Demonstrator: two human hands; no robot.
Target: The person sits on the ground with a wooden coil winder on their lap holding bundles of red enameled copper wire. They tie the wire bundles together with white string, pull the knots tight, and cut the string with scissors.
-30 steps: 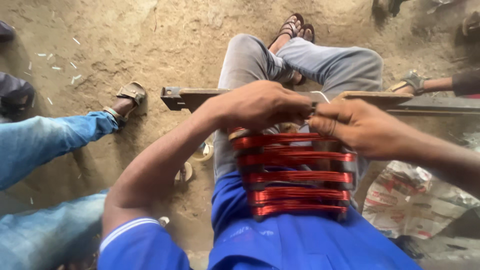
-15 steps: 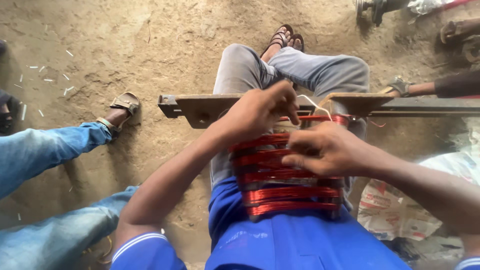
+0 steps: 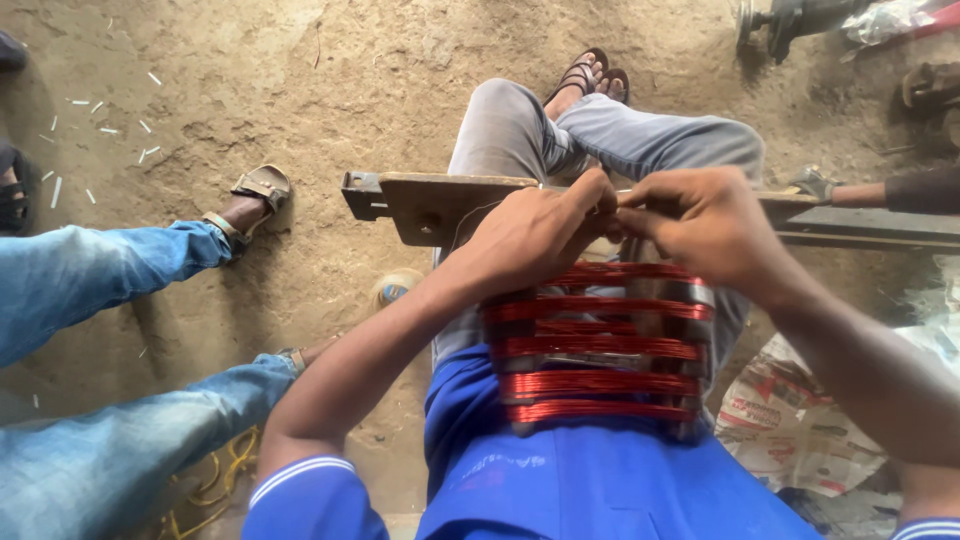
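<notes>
The coil former [image 3: 598, 345] rests on the person's lap, wound with 5 red wire bands [image 3: 598, 383]. Just above its top band, the left hand [image 3: 535, 232] and right hand [image 3: 705, 225] meet, fingertips pinched shut on a thin wire end [image 3: 470, 215] that trails left. The step looks like tying or finishing a winding; the next move would call for steady tension. Beyond the former lies 1 metal bar [image 3: 440, 200]. Left of it stretch 2 jeans-clad legs [image 3: 90, 280] of another person.
</notes>
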